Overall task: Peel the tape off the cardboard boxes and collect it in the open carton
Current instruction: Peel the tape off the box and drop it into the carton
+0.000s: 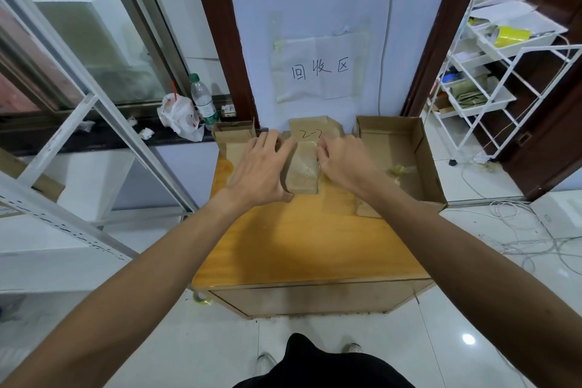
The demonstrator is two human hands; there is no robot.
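Left hand [261,164], fingers flat, held down box [302,184] beside open carton [390,126]. Right hand [345,162] pinched tape [311,156]; slow pull seemed best.

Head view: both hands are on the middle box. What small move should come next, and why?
Probably the right hand should pull the tape up and off: it pinches the tape at the box's right edge, while the left hand steadies the box.

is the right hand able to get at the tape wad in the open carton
Probably yes: the right hand works at the small box beside the open carton; the carton's top is open, so it need only lift over the side wall to the tape wad.
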